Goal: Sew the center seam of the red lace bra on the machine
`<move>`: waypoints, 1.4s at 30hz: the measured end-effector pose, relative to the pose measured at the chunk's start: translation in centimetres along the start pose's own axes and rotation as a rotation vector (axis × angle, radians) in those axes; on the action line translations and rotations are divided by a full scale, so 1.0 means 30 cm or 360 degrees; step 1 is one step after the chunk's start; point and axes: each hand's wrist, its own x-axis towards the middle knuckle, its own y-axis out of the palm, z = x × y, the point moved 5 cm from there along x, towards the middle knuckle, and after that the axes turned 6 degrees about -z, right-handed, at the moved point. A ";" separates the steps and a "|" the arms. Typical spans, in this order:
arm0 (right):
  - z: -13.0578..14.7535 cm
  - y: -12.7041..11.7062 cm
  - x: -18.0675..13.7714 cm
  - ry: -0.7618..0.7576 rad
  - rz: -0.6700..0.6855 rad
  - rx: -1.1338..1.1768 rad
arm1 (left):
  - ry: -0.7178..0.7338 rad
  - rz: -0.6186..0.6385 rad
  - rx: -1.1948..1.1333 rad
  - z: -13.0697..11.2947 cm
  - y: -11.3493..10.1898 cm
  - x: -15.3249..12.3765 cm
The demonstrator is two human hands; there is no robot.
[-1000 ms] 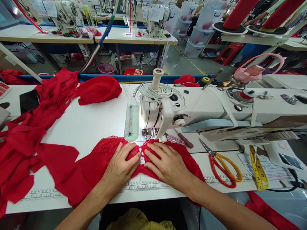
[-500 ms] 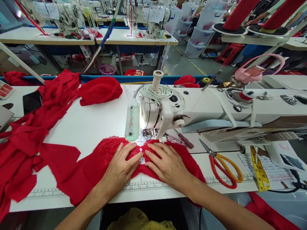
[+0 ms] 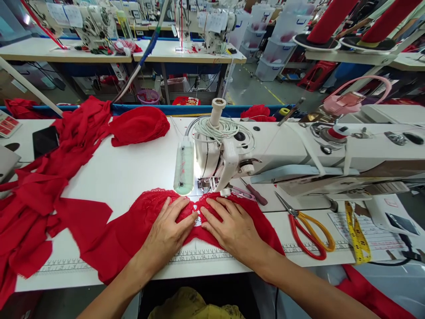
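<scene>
A red lace-edged bra [image 3: 128,223] lies spread on the white sewing table, with its top edge just in front of the presser foot [image 3: 205,184]. My left hand [image 3: 168,228] rests flat on the left cup, fingers stretched out. On the other cup my right hand [image 3: 232,226] presses down with its fingers spread. Between the two hands the centre piece shows, partly white. Both palms cover much of the red cloth. The sewing machine [image 3: 272,144] stands right behind the bra; a pale green plate [image 3: 183,170] hangs left of its needle area.
Right of my hands lie scissors [image 3: 303,226] with red and yellow handles, a screwdriver [image 3: 255,193] and a yellow tape measure [image 3: 357,237]. Red fabric pieces [image 3: 49,186] are heaped at left beside a black phone [image 3: 45,141]. A printed ruler [image 3: 199,256] runs along the front edge.
</scene>
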 end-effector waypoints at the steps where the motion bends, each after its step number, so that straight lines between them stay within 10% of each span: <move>1: -0.001 0.000 -0.001 0.0009 0.0012 0.0015 | 0.0002 0.0001 0.0000 0.000 -0.001 0.001; 15: 0.001 -0.006 -0.003 0.0021 0.0067 0.0071 | -0.0020 0.0065 -0.0049 -0.005 -0.016 0.009; 22: -0.010 -0.002 0.019 0.0086 -0.0005 0.0139 | -0.0421 0.0174 0.0081 0.049 -0.010 0.097; 42: -0.055 -0.016 0.096 0.0391 -0.0335 0.0633 | -0.1032 0.0658 -0.1788 0.067 -0.015 0.155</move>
